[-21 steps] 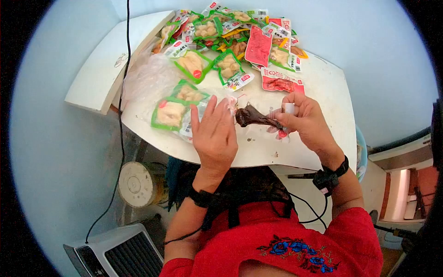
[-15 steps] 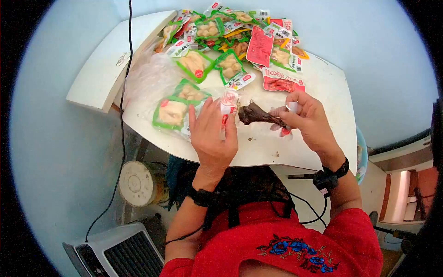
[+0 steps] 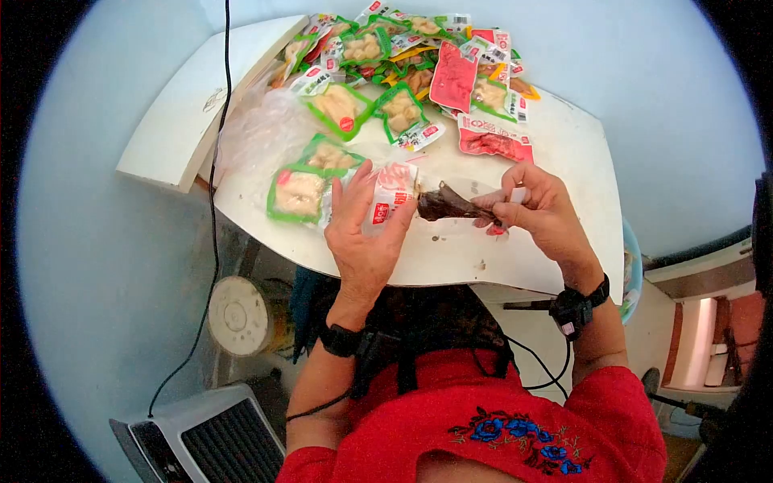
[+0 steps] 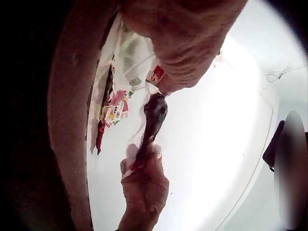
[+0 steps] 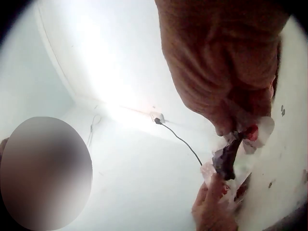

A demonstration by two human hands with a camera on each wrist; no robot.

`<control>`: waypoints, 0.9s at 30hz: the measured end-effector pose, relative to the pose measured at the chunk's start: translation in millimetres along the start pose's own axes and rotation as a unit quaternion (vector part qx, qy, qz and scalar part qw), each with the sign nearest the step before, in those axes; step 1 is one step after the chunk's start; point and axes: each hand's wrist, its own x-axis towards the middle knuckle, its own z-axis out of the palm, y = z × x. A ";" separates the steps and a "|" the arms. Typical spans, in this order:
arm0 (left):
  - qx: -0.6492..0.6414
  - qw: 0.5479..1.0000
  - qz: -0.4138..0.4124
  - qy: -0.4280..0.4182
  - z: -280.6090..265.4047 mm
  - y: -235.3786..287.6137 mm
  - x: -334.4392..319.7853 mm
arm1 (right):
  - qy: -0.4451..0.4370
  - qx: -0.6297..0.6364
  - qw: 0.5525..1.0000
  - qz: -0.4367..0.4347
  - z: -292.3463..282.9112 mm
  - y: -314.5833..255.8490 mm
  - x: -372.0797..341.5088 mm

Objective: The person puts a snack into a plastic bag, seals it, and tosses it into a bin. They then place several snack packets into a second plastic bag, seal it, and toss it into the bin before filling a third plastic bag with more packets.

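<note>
Left hand (image 3: 362, 241) has edged left, baring more of the red-and-white packet (image 3: 394, 191); dark brown drumstick (image 3: 447, 203) has drifted slightly right. Left thumb and fingers pinch the packet's printed end, by the drumstick's thick end. Right hand (image 3: 551, 213) pinches the drumstick's thin end through clear film (image 4: 134, 149), fingertips curled in. Drumstick sits between both hands, above the white table (image 3: 451, 266), near its front edge. Just left: green-edged packet (image 3: 296, 196) with pale contents, a second one (image 3: 330, 155) behind it. Clear plastic bag (image 3: 266, 129) further left. Past the right hand, red packet of meat (image 3: 493, 143) lies flat. Big mixed packet pile (image 3: 362, 48) at the back against the wall. Black cable (image 3: 214, 201) hangs on the left, blue tub (image 3: 634, 278) off the right edge, grey appliance with black grille (image 3: 229, 439) on the floor.
</note>
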 end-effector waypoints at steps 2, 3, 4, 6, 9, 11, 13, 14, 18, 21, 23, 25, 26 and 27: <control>-0.005 1.000 -0.010 0.011 1.3 0.7 0.0 | 0.001 0.003 1.000 0.013 7.6 2.5 1.2; 0.008 1.000 -0.005 0.017 2.0 0.9 -0.3 | 0.003 0.009 1.000 0.020 11.3 2.7 1.4; 0.020 1.000 0.001 0.022 2.8 0.8 -0.6 | 0.006 0.014 1.000 0.026 15.3 2.6 1.7; 0.046 0.998 0.024 0.035 4.8 0.4 -1.3 | 0.008 0.014 0.999 0.034 19.2 2.8 3.5; 0.070 0.994 0.060 0.053 7.9 -1.5 -2.9 | 0.017 0.003 0.999 0.034 22.9 4.3 6.0; 0.068 0.994 0.059 0.061 9.1 -2.5 -3.3 | 0.036 0.007 0.999 0.028 25.0 7.5 7.5; 0.054 0.995 0.047 0.068 9.7 -0.4 -3.2 | 0.058 -0.006 0.998 0.030 24.6 5.4 7.1; 0.048 0.995 0.041 0.072 9.6 0.8 -2.8 | 0.069 -0.013 0.997 0.031 24.4 4.1 7.1; 0.174 0.969 0.171 0.023 9.5 4.4 -4.8 | 0.061 -0.032 0.997 0.042 24.9 1.8 5.3; 0.204 0.959 0.195 0.016 11.2 5.1 -4.9 | 0.069 -0.040 0.996 0.043 31.5 0.7 5.9; 0.243 0.942 0.230 -0.013 10.7 9.9 -7.6 | 0.075 -0.042 0.996 0.035 36.3 5.0 8.0; 0.225 0.947 0.229 -0.005 12.3 6.0 -7.3 | 0.083 -0.063 0.994 0.016 38.0 7.0 11.4; 0.215 0.950 0.228 -0.002 14.0 4.3 -7.5 | 0.088 -0.074 0.993 0.007 38.8 7.0 11.9; 0.213 0.952 0.222 -0.001 15.5 3.3 -7.8 | 0.095 -0.048 0.994 0.005 41.1 6.7 12.0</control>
